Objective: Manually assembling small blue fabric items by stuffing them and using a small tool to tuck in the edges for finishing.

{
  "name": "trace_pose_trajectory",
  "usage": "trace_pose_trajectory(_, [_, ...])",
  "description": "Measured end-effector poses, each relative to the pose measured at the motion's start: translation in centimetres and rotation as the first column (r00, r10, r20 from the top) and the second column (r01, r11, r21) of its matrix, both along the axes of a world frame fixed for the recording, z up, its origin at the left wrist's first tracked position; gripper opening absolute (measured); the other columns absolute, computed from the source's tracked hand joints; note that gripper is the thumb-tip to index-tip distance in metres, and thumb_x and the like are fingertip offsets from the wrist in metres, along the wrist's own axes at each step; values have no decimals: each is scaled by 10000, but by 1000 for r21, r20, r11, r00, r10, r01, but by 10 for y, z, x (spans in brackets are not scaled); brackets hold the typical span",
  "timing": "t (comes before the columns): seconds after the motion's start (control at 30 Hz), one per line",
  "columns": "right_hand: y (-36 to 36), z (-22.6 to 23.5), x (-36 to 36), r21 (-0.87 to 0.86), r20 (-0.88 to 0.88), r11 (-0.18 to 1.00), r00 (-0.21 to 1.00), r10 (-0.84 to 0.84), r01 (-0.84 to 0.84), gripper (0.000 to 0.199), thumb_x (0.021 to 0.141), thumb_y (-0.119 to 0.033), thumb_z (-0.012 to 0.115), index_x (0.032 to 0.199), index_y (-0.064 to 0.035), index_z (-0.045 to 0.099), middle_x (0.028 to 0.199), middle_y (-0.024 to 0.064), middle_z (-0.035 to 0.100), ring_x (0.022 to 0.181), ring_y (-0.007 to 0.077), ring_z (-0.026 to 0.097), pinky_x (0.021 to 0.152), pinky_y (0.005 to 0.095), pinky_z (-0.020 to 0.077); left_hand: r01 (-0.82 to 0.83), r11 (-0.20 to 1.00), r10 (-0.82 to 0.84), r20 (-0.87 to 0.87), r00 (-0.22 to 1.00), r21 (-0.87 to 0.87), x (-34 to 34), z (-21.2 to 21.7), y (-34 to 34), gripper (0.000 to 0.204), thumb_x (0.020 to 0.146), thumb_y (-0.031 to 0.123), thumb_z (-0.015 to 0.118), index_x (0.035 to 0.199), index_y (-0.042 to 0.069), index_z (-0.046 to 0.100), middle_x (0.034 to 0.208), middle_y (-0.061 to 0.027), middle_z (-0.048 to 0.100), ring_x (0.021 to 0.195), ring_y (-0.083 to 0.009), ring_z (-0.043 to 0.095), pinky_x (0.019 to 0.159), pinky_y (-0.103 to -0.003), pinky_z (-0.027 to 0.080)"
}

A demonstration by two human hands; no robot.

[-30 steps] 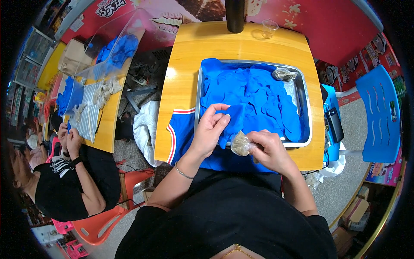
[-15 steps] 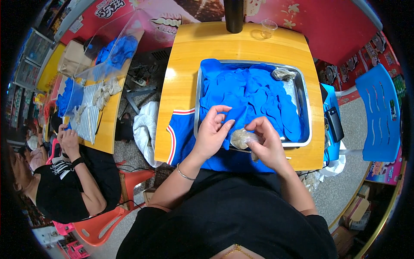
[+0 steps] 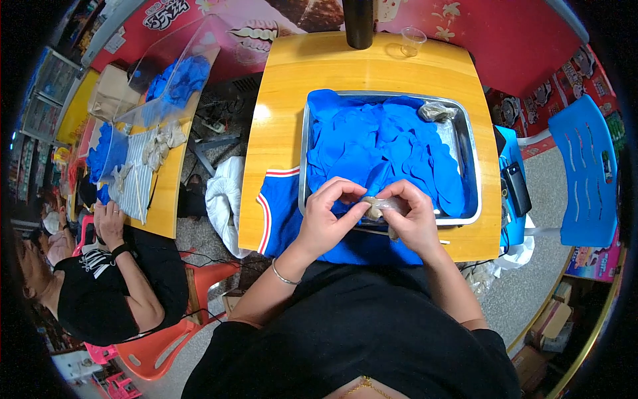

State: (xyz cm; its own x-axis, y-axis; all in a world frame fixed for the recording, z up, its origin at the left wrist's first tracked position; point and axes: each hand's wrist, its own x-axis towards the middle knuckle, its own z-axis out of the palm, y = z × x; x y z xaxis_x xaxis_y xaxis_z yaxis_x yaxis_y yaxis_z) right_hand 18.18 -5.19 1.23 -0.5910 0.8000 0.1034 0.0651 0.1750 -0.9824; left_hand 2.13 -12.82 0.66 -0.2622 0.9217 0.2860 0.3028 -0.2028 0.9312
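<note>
Head view: left hand [image 3: 327,219] newly on bag [image 3: 380,207]

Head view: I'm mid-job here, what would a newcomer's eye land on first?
First, the heap of bright blue rubber gloves filling the shiny metal tray on the yellow wooden table. Next, at the tray's near edge, the left hand and right hand meet on a small crumpled clear plastic bag with something tan inside. At the far left, a seated person in a black shirt sits at a second table.
</note>
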Motion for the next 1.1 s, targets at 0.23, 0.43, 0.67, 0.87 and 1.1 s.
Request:
trace_pose_trajectory(0.23, [0,-7,1,-1,-13,999,999,-35,35,122,715,-12,613,832,-7,581,757,31,610,668,77,560,599,222,440,160,984,-137,257,957,-71,-2,-7,3,206,758,9,650,946,-12,568,846,-53,574,739,-96,557,671,-217,472])
trace_pose_trajectory(0.43, [0,-9,-1,70,-69,997,997,-15,20,142,712,-10,586,853,-6,576,834,75,620,734,124,595,648,244,464,119,986,-79,305,949,-115,4,-13,4,177,746,-11,640,887,-3,534,764,-31,551,667,-74,536,612,-203,460])
trace_pose_trajectory(0.67, [-4,-6,-4,79,-54,997,998,9,-5,163,705,-9,567,868,-10,570,850,79,593,766,157,595,694,268,466,99,991,-83,158,984,-95,6,-9,7,168,766,-49,590,882,25,494,826,-6,498,776,-68,493,707,-207,418])
trace_pose_trajectory(0.87, [0,-2,0,2,-24,1000,999,28,-28,138,705,-14,581,840,-11,553,829,64,574,731,126,563,651,249,441,85,996,-80,176,981,-20,7,-7,4,108,767,-14,591,842,0,515,774,-39,542,727,-94,542,665,-225,452])
trace_pose_trajectory(1.1, [1,-6,0,36,-49,996,996,81,-79,153,701,-18,591,839,-14,528,808,55,561,698,109,539,619,237,424,164,982,-119,374,920,-92,2,-9,0,101,791,-4,600,837,1,510,786,-34,548,715,-71,534,641,-217,450])
